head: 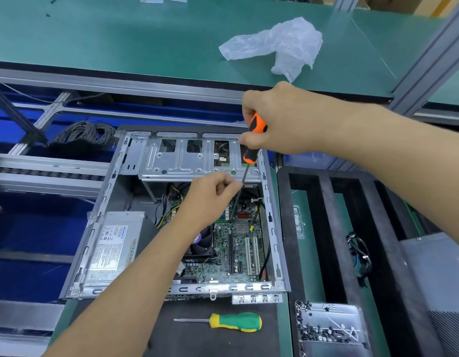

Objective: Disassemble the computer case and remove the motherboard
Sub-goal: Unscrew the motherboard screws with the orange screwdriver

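From my feed there's a crumpled plastic bag up on the green table, a bundle of grey cable off left, a spare green-and-yellow screwdriver down front, and a clear tray of loose screws just beside it.

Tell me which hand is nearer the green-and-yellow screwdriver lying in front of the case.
Left. The left hand pinches the orange screwdriver's shaft above the motherboard; the right hand grips its handle farther back, so farther from the green-and-yellow screwdriver.
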### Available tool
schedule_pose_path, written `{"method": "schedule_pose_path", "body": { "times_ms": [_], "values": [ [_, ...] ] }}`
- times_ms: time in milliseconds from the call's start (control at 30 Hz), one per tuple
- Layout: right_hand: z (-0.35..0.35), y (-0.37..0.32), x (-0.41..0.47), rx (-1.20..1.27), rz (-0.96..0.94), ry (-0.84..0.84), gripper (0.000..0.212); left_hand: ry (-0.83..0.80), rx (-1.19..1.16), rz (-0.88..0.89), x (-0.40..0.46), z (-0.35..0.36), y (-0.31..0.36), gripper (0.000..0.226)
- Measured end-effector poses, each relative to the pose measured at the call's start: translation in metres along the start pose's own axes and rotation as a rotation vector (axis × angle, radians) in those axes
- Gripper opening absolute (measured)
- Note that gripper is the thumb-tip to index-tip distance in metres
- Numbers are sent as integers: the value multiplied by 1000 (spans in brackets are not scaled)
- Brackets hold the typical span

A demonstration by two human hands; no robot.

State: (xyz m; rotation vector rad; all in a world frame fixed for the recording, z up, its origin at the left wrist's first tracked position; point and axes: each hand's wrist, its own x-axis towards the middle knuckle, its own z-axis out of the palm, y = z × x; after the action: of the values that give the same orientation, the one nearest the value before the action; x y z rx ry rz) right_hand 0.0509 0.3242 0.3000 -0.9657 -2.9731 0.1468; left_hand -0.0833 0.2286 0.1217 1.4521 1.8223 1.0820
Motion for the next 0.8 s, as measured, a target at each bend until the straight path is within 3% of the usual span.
{"method": "schedule_pose_path", "body": {
  "times_ms": [100,333,500,567,800],
  "values": [
    [-1,5,-2,18,12,-4,24,-135,199,-83,-4,1,-22,20],
    [-11,17,-7,55,42,17,24,-287,353,-161,-2,2,-49,9],
    [-24,27,-10,92,90,71,25,-480,536,-195,6,10,-52,56],
    [-27,31,-11,118,114,86,27,-510,620,-178,8,13,-53,65],
    [-39,43,-14,177,198,108,28,-582,669,-143,13,16,-50,38]
  ]
}}
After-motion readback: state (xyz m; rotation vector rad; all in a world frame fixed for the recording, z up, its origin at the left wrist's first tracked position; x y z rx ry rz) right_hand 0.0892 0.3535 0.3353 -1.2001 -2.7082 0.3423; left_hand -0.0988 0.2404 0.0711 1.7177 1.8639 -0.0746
